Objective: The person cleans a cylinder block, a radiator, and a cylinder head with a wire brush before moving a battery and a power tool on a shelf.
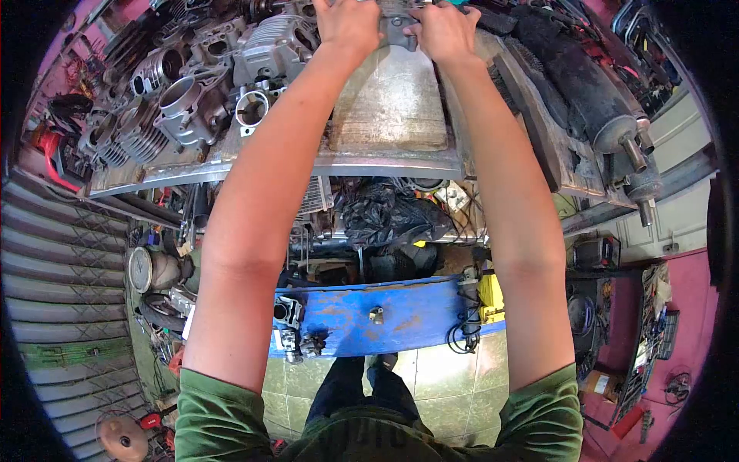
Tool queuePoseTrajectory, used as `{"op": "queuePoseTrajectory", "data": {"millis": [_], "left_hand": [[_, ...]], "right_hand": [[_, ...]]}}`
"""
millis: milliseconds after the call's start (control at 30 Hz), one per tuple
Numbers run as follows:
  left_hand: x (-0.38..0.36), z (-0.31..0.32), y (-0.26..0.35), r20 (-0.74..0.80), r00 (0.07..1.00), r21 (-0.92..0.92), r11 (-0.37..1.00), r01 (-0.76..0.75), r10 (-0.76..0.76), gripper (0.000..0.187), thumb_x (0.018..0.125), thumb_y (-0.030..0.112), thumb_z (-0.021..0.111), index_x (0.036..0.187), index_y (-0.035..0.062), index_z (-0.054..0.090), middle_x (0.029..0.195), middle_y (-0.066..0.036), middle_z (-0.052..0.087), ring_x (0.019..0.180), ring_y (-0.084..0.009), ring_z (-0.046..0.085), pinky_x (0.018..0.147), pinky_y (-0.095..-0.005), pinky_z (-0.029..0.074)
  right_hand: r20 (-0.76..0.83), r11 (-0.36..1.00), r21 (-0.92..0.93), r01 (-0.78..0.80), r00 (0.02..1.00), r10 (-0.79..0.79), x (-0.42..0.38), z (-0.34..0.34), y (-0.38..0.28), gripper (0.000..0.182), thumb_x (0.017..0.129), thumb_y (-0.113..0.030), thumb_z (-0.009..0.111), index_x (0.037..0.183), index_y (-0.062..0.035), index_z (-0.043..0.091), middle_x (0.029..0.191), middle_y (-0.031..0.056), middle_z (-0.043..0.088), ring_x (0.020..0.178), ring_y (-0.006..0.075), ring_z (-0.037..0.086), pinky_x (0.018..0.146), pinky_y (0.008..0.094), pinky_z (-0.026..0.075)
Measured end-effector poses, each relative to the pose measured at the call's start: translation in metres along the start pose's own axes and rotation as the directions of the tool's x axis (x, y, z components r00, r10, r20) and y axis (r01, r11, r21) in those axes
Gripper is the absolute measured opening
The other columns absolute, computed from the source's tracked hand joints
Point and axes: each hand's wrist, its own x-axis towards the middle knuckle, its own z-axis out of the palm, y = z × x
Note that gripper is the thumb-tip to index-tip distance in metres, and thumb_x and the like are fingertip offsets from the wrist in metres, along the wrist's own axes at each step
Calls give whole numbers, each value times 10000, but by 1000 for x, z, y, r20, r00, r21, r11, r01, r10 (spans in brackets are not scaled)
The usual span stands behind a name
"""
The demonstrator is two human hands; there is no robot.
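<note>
At the top edge of the head view, both arms reach far forward over the workbench [262, 165]. A grey cast-metal engine part [397, 29] sits between my hands, partly cut off by the frame. My left hand [349, 29] is closed on its left side, and my right hand [446, 32] is closed on its right side with the thumb pointing inward. Just below the part lies a worn, pale flat board [391, 100]. The fingers' far ends are partly hidden.
Several cylinder blocks [185, 104] and engine housings [275, 48] crowd the bench's left. Dark exhaust mufflers [589, 100] lie on the right. Beneath are a black plastic bag [389, 215] and a blue bench [416, 312] bearing small metal parts [289, 312] and a black cable [463, 331].
</note>
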Motion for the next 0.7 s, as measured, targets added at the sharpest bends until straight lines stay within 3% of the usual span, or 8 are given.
{"op": "queuePoseTrajectory", "data": {"millis": [200, 267, 400, 467, 533, 600, 633, 700], "left_hand": [[2, 3, 3, -26, 999, 36, 999, 20, -19, 233, 799, 250, 781, 986, 115, 813, 1094, -126, 756, 1278, -268, 579, 1094, -564, 328], [0, 1, 4, -45, 999, 66, 998, -25, 28, 219, 825, 221, 745, 996, 104, 815, 1070, -129, 764, 1257, -267, 594, 1097, -568, 325], [0, -12, -4, -63, 985, 186, 972, -146, 160, 210, 820, 196, 729, 991, 101, 805, 1042, -128, 766, 1225, -270, 612, 1088, -561, 330], [-12, -45, -7, -262, 929, 24, 964, -265, 262, 190, 804, 167, 716, 965, 92, 783, 1003, -129, 763, 1200, -272, 621, 1084, -550, 330], [-30, -77, -2, -281, 925, 45, 967, -252, 254, 168, 786, 151, 717, 940, 101, 760, 957, -104, 758, 1183, -279, 629, 1025, -527, 346], [-55, -109, -2, -349, 888, -106, 929, -355, 300, 142, 790, 127, 713, 925, 110, 757, 917, -78, 747, 1121, -278, 642, 953, -504, 344], [-71, -119, -6, -524, 791, -108, 897, -429, 315, 117, 799, 112, 711, 905, 124, 760, 895, -60, 737, 1026, -277, 646, 907, -484, 334], [-115, -143, -5, -443, 854, -188, 903, -386, 272, 111, 798, 91, 705, 888, 120, 762, 893, -60, 735, 1020, -272, 647, 907, -484, 332]], "right_hand": [[46, 999, -38, -3, 999, 4, 2, -2, -4, 94, 785, -140, 728, 845, -92, 783, 915, 182, 741, 1042, 327, 676, 1005, 616, 359], [202, 993, -119, -27, 978, 51, 4, -9, -8, 135, 781, -153, 731, 886, -89, 786, 937, 183, 747, 1056, 328, 674, 1027, 639, 354], [90, 990, -138, -14, 996, 26, -2, -36, -16, 198, 783, -154, 722, 956, -84, 789, 959, 171, 755, 1102, 327, 668, 1036, 651, 357], [141, 998, 44, -43, 989, 36, -4, -76, -34, 234, 813, -158, 689, 1016, -95, 788, 967, 152, 761, 1161, 324, 651, 1051, 642, 353], [142, 995, -92, 38, 989, -25, -14, -94, -50, 229, 846, -157, 646, 1015, -102, 791, 969, 145, 763, 1165, 320, 650, 1062, 599, 361], [-124, 992, -89, 89, 987, -100, -36, -113, -69, 206, 852, -164, 642, 982, -105, 791, 941, 145, 760, 1113, 324, 660, 1041, 545, 380], [-205, 991, 37, 128, 972, -118, -49, -127, -78, 182, 834, -148, 667, 956, -81, 785, 916, 141, 758, 1066, 333, 662, 1013, 527, 393], [-220, 978, 90, 187, 962, -164, -86, -153, -96, 159, 829, -145, 679, 927, -73, 781, 895, 139, 756, 1053, 338, 662, 1013, 520, 393]]}}
